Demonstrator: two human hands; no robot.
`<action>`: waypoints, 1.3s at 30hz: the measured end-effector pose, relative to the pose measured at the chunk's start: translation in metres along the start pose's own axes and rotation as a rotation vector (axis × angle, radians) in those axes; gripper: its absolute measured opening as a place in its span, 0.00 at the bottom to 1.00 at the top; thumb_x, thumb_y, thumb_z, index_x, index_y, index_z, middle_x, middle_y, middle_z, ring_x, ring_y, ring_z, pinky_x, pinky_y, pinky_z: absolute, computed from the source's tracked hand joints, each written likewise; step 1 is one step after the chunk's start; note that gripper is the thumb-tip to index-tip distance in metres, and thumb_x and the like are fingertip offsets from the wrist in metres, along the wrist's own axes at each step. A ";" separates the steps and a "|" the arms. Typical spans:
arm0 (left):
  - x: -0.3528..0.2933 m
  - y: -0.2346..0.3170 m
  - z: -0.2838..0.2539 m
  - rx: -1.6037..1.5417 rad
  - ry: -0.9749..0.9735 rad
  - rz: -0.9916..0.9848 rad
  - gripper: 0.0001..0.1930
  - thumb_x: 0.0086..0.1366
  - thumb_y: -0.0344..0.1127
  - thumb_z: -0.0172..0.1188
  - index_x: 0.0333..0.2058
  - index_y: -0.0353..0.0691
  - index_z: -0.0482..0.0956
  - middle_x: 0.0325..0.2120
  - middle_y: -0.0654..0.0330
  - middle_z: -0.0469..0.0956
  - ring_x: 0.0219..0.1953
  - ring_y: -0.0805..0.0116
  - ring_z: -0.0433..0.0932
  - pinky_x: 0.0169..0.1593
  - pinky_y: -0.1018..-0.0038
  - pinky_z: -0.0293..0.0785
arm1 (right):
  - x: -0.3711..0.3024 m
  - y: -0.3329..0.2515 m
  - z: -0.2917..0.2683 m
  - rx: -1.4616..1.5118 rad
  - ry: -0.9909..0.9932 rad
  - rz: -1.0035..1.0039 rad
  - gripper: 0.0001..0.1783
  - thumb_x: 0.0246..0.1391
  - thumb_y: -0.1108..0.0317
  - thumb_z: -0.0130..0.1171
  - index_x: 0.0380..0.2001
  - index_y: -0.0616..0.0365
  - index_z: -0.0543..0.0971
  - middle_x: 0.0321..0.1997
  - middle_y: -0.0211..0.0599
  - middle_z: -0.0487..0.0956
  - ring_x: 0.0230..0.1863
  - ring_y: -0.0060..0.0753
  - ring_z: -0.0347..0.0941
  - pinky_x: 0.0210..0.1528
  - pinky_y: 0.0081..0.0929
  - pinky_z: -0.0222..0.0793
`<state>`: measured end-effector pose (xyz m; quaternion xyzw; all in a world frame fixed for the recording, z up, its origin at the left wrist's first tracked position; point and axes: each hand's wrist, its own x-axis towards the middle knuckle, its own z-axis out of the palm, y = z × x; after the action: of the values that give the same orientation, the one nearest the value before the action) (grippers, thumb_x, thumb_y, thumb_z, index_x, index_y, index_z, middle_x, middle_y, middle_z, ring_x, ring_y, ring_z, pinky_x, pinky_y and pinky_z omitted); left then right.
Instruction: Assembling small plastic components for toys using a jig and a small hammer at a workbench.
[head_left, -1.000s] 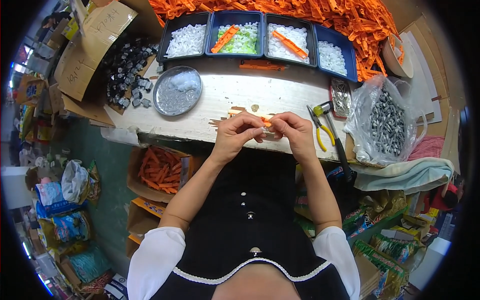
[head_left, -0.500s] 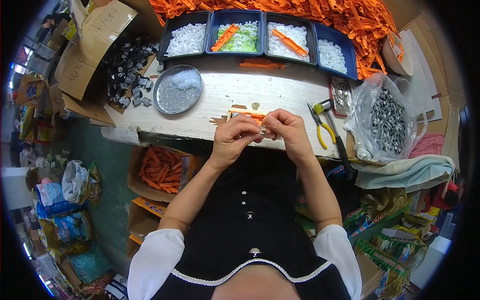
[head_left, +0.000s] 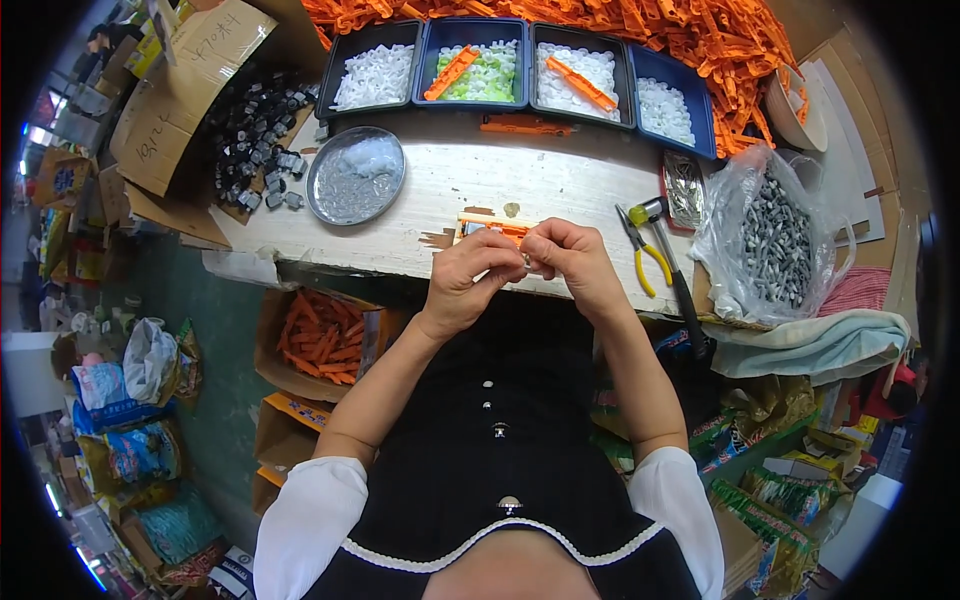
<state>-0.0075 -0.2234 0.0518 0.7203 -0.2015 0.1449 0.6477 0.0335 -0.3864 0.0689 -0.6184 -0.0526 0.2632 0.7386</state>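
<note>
Head | table (head_left: 560, 185): loose orange pieces (head_left: 660, 50) heaped at back | left hand (head_left: 472, 280) + right hand (head_left: 575, 264): fingertips pinched, meeting | pale holder (head_left: 474, 217), near edge: orange casing (head_left: 514, 231) inside, looks unfinished | small part (head_left: 527, 260): in pinch, not fitted; type unclear

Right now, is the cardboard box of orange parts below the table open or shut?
Open: inside the cardboard box, orange parts show uncovered.

Two hands (head_left: 470, 272) are seen near the centre; at twelve o'clock, four bins (head_left: 470, 106), with two orange strips (head_left: 452, 73) laid inside; past ten, one dish (head_left: 350, 205); past two, one hammer (head_left: 682, 295), one pair of pliers (head_left: 636, 241), one clear bag (head_left: 710, 238).
</note>
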 end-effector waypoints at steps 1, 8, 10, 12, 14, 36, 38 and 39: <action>-0.002 -0.001 0.000 0.014 -0.007 -0.002 0.08 0.49 0.18 0.61 0.29 0.34 0.77 0.28 0.58 0.75 0.30 0.70 0.75 0.32 0.78 0.76 | 0.000 0.001 -0.001 -0.031 -0.018 0.009 0.09 0.52 0.65 0.57 0.25 0.60 0.76 0.20 0.24 0.71 0.21 0.13 0.62 0.24 0.12 0.57; -0.006 -0.008 0.002 0.037 -0.015 -0.021 0.04 0.54 0.19 0.57 0.29 0.32 0.76 0.29 0.57 0.74 0.28 0.70 0.76 0.31 0.79 0.76 | 0.001 0.006 0.002 -0.623 0.005 -0.166 0.08 0.55 0.68 0.52 0.27 0.62 0.75 0.20 0.28 0.72 0.22 0.17 0.65 0.26 0.15 0.61; -0.005 -0.006 0.001 0.011 -0.014 -0.050 0.04 0.55 0.19 0.56 0.30 0.31 0.75 0.29 0.57 0.74 0.28 0.70 0.76 0.31 0.79 0.76 | -0.002 0.007 0.007 -0.648 0.022 -0.252 0.08 0.53 0.69 0.52 0.27 0.64 0.75 0.21 0.38 0.72 0.23 0.32 0.67 0.27 0.25 0.62; -0.005 -0.006 0.000 -0.015 -0.012 -0.079 0.03 0.56 0.20 0.55 0.31 0.31 0.75 0.29 0.57 0.73 0.27 0.70 0.77 0.31 0.79 0.76 | -0.002 0.008 0.008 -0.671 0.038 -0.339 0.07 0.51 0.71 0.52 0.27 0.65 0.74 0.23 0.48 0.73 0.25 0.47 0.70 0.28 0.34 0.64; -0.006 -0.009 0.000 0.003 -0.017 -0.096 0.03 0.57 0.20 0.54 0.31 0.30 0.74 0.30 0.58 0.73 0.28 0.70 0.77 0.31 0.79 0.76 | 0.000 0.012 0.006 -0.734 0.049 -0.448 0.06 0.51 0.72 0.52 0.28 0.64 0.75 0.23 0.45 0.73 0.26 0.45 0.71 0.28 0.33 0.64; 0.014 -0.032 -0.023 0.564 -0.109 -0.046 0.11 0.45 0.31 0.65 0.31 0.41 0.78 0.35 0.64 0.73 0.41 0.65 0.67 0.45 0.71 0.57 | 0.014 0.029 -0.010 -1.240 0.209 -0.797 0.03 0.43 0.70 0.58 0.23 0.53 0.74 0.21 0.30 0.69 0.25 0.31 0.66 0.27 0.28 0.56; 0.015 -0.034 -0.025 0.593 -0.135 -0.024 0.12 0.45 0.32 0.66 0.31 0.43 0.78 0.35 0.66 0.73 0.43 0.67 0.65 0.46 0.71 0.52 | 0.017 0.027 -0.005 -1.275 0.193 -0.794 0.02 0.43 0.69 0.58 0.23 0.53 0.74 0.20 0.29 0.68 0.26 0.31 0.66 0.29 0.28 0.55; 0.016 -0.034 -0.026 0.591 -0.136 -0.024 0.12 0.45 0.32 0.66 0.31 0.43 0.78 0.35 0.66 0.73 0.43 0.67 0.65 0.46 0.71 0.52 | 0.020 0.027 -0.004 -1.275 0.193 -0.793 0.02 0.43 0.69 0.58 0.23 0.53 0.74 0.20 0.29 0.68 0.26 0.31 0.66 0.29 0.28 0.55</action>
<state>0.0242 -0.1966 0.0328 0.8881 -0.1847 0.1410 0.3966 0.0430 -0.3785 0.0374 -0.8809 -0.3483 -0.1588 0.2783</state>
